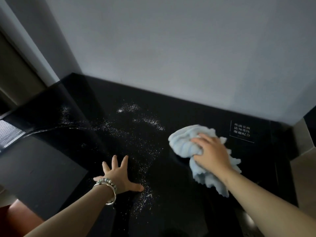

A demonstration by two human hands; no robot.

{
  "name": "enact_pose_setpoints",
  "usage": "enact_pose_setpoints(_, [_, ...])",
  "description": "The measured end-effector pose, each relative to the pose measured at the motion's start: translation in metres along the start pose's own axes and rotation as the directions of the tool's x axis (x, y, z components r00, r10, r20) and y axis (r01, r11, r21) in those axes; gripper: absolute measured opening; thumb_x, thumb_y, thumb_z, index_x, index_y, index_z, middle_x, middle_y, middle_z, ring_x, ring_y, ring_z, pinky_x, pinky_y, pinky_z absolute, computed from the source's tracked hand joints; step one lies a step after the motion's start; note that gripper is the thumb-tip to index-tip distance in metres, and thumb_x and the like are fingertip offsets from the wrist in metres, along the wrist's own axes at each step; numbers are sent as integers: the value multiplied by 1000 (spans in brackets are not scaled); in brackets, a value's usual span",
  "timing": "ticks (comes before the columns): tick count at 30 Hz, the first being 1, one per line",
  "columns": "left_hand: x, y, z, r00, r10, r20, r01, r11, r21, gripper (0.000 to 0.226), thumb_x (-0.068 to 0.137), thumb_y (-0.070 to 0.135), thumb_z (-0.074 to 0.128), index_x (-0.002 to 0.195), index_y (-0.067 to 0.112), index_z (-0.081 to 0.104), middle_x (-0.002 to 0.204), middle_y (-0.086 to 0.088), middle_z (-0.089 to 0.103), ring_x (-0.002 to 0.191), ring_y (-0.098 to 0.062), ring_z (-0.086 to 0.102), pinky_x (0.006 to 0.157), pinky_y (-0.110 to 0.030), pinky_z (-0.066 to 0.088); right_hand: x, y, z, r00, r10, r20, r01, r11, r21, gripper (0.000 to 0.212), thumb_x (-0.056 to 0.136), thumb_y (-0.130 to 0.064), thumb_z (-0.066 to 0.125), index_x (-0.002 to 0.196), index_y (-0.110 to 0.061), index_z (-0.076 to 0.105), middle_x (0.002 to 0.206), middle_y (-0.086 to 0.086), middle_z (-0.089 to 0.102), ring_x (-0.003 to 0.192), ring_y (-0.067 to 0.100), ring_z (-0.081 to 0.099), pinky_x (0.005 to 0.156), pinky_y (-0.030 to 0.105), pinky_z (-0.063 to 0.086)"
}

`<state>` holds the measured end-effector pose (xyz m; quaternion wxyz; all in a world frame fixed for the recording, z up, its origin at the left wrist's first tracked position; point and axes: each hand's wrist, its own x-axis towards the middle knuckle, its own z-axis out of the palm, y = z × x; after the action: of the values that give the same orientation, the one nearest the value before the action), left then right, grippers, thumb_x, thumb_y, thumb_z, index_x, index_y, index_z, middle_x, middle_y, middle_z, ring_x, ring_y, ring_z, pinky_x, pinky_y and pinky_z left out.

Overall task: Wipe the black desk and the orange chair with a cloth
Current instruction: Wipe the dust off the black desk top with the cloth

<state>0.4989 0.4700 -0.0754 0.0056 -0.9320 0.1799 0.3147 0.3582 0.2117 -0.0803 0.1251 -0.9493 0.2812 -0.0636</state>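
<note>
On the right half of the black surface lies the pale blue cloth, bunched up. Its middle is hidden under the right hand, whose fingers curl into the folds and grip it. A ragged tail of the cloth trails toward the near edge beside the forearm. The white print on a label just beyond the cloth is too blurred to read. White specks are scattered across the middle and left of the surface. The left hand rests flat among them, palm down, fingers straight and spread wide, holding nothing, with bracelets on its wrist. At the lower-left corner a reddish-brown shape is cut off, and I cannot tell what it is.
</note>
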Motion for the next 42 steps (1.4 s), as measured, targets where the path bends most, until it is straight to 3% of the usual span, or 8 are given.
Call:
enact_pose_setpoints(5, [1, 9, -6, 1000, 21, 7, -22, 999, 47, 131, 54, 73, 70, 141, 42, -23, 153, 1, -26, 138, -51, -8, 109, -63, 17, 6, 25, -14, 817, 515, 258, -482, 857, -183, 75, 88, -59, 37, 147, -39, -3, 158, -3, -15, 143, 35, 0, 109, 57, 21])
enact_pose_setpoints(12, [25, 60, -26, 953, 274, -129, -253, 954, 159, 124, 56, 75, 66, 144, 43, -15, 154, 6, -25, 141, -29, -24, 108, -67, 4, -2, -19, -17, 911, -275, 309, 237, 959, 155, 56, 81, -18, 59, 134, -33, 47, 146, -8, 33, 133, 20, 30, 108, 33, 25])
enact_pose_setpoints(16, [42, 88, -35, 958, 272, -94, -263, 960, 101, 125, 56, 72, 69, 144, 42, -15, 155, 4, -22, 140, -33, -24, 108, -67, 2, 46, 34, -32, 974, 183, -134, -171, 981, 97, 52, 79, -26, 60, 130, -31, 48, 142, 2, 44, 120, 32, 46, 98, 39, 38])
enact_pose_setpoints(21, [55, 100, -30, 977, 211, 34, -213, 973, 90, 126, 55, 70, 71, 146, 41, -11, 155, 0, -22, 140, -38, -22, 106, -70, 4, 50, 67, -22, 736, 648, 195, -642, 760, -104, 70, 88, -56, 41, 147, -43, 4, 158, -3, -6, 141, 37, 4, 108, 58, 22])
enact_pose_setpoints(30, [59, 97, -26, 978, 209, -6, -206, 967, 147, 127, 50, 76, 69, 144, 44, -11, 155, 1, -20, 141, -38, -17, 107, -69, 9, 41, 14, -2, 970, -242, -34, 244, 956, 160, 52, 70, -13, 58, 119, -28, 62, 129, 0, 56, 115, 33, 53, 97, 41, 41])
enact_pose_setpoints(33, [59, 98, -28, 979, 204, 23, -205, 966, 156, 126, 52, 76, 68, 144, 43, -12, 155, 1, -22, 141, -38, -18, 108, -68, 10, 83, 59, -26, 926, 239, -292, -220, 971, 97, 46, 76, -27, 51, 121, -25, 56, 130, 9, 53, 110, 40, 53, 92, 49, 45])
enact_pose_setpoints(36, [59, 99, -29, 979, 202, 30, -204, 967, 152, 126, 52, 76, 68, 144, 44, -12, 155, 1, -22, 141, -37, -18, 108, -68, 12, 94, 73, -33, 728, 675, 121, -676, 736, -37, 57, 87, -44, 38, 142, -38, 24, 155, -3, 13, 132, 35, 24, 104, 54, 28])
enact_pose_setpoints(42, [59, 99, -29, 979, 202, 7, -201, 969, 141, 126, 50, 75, 70, 144, 46, -10, 155, 2, -20, 141, -37, -17, 107, -68, 12, 57, 12, 4, 994, 6, 109, -6, 1000, -3, 36, 79, -38, 52, 115, -32, 54, 128, -12, 46, 120, 23, 38, 89, 31, 38])
